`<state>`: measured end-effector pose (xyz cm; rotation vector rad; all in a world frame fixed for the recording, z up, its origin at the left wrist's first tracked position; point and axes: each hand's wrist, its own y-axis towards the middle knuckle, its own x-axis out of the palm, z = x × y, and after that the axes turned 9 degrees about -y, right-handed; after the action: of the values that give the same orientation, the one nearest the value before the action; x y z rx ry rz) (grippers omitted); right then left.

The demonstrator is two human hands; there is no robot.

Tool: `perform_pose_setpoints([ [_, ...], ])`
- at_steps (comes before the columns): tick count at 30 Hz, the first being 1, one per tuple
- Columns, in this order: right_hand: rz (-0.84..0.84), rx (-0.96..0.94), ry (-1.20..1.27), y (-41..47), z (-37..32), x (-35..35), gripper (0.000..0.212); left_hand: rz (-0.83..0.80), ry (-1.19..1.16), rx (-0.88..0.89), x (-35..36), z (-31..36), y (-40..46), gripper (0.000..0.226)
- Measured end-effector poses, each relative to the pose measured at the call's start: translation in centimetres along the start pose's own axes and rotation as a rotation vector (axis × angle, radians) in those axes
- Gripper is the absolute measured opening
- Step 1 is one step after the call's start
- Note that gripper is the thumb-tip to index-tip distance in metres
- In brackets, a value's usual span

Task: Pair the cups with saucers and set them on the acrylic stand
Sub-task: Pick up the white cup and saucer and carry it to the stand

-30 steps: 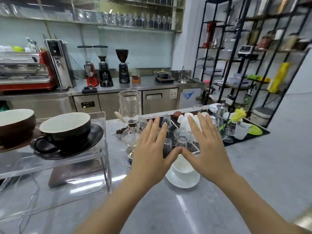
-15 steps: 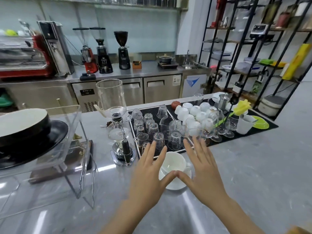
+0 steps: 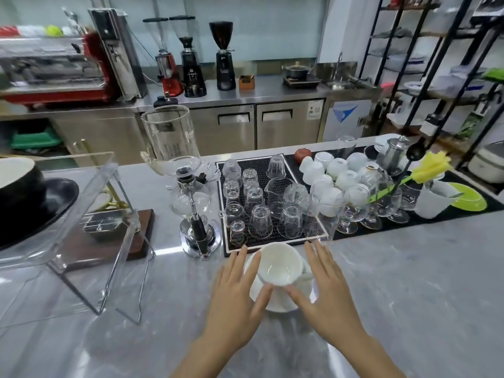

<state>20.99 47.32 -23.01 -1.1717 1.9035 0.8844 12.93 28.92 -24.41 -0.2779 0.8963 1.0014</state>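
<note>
White cup (image 3: 280, 264) on its saucer (image 3: 281, 301) at 6 o'clock on the desk (image 3: 409, 296), left hand (image 3: 234, 298) and right hand (image 3: 331, 294) flanking it, fingers straight, holding nothing.

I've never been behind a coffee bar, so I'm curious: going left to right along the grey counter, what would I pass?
Black cup on the acrylic stand → siphon brewer → upturned glasses → white cups → yellow flower → green plate.
</note>
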Motion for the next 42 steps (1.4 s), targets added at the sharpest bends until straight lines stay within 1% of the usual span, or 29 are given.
perform_pose_setpoints([
  [7,-0.075,0.09,0.094,1.4,2.4,1.1,0.087,0.016,-0.026,-0.122,1.4,-0.8,0.8,0.066],
  [13,-0.112,0.131,0.139,2.8,3.6,1.8,0.085,0.036,-0.024,-0.175,2.0,-1.3,2.0,0.07],
  [22,-0.134,0.246,0.296,4.0,4.5,2.6,0.076,0.06,-0.175,-0.306,2.3,-1.5,3.5,0.072],
  [29,-0.155,0.313,0.413,4.2,5.2,3.1,0.069,0.075,-0.226,-0.396,2.0,-1.6,4.2,0.071],
  [33,-0.171,0.349,0.431,4.4,5.5,3.5,0.067,0.097,-0.32,-0.459,1.9,-1.6,4.5,0.075],
  [36,-0.18,0.382,0.445,4.6,5.6,3.7,0.064,0.081,-0.397,-0.566,1.7,-1.5,4.9,0.078],
  [39,-0.177,0.41,0.466,4.6,5.7,3.5,0.064,0.08,-0.491,-0.654,1.4,-1.6,5.0,0.092],
  [40,-0.174,0.416,0.471,4.6,5.8,3.3,0.064,0.08,-0.504,-0.681,1.4,-1.6,5.0,0.091],
  [42,-0.177,0.422,0.471,4.6,5.8,3.0,0.063,0.076,-0.563,-0.733,1.4,-1.6,5.0,0.077],
])
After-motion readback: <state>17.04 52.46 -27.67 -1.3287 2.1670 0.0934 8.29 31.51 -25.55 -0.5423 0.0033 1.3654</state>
